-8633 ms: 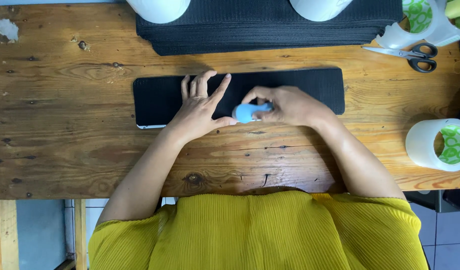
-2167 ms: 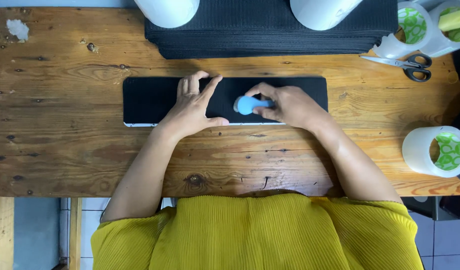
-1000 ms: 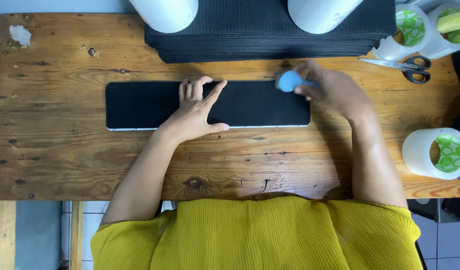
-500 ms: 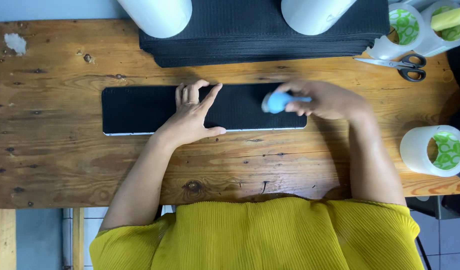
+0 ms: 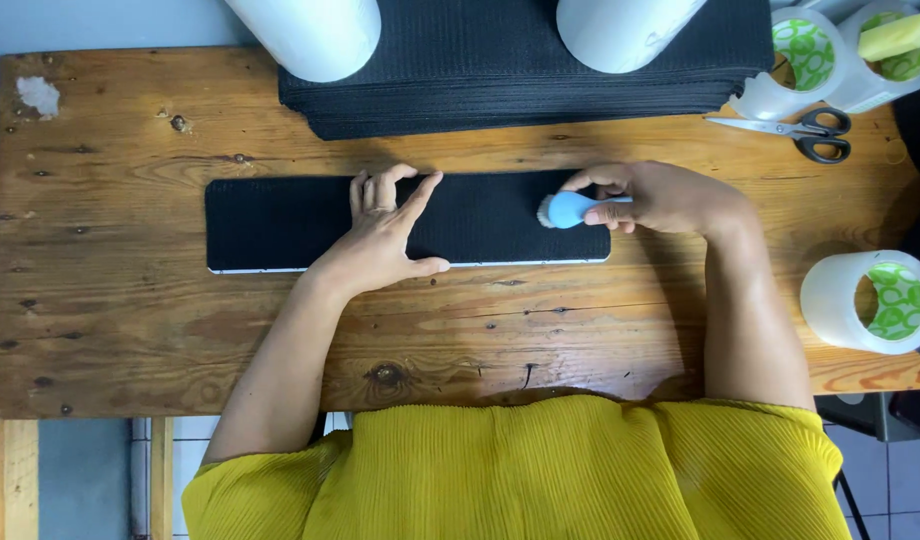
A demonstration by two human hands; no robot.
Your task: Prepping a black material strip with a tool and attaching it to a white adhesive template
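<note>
**benchwatcher:** So what's going on at this wooden table (image 5: 130, 330)? What's each hand up to?

**tapeguy:** Left hand (image 5: 385, 235) is spread flat, palm down, pressing on a long black strip (image 5: 270, 222) that lies lengthwise across the middle of the table. Fingers are stretched out and open, not gripping anything, just pinning it. Right hand (image 5: 660, 197) is curled tight around a small light-blue brush (image 5: 570, 208), fingers and thumb closed on its handle, with the bristle end pointing left and sitting on the right end of the strip.

**benchwatcher:** What else is lying around?

**tapeguy:** Behind the strip, at the far edge, there's a stack of black material (image 5: 520, 70) with two white rolls (image 5: 310, 30) sitting on it. Scissors (image 5: 795, 128) with black handles lie at the far right, just beside two tape rolls, one with a yellow sponge (image 5: 895, 35) on top. Another tape roll (image 5: 870, 300) sits alone near the right edge, well apart from the right forearm. Person's wearing a yellow ribbed top (image 5: 520, 470).
</note>
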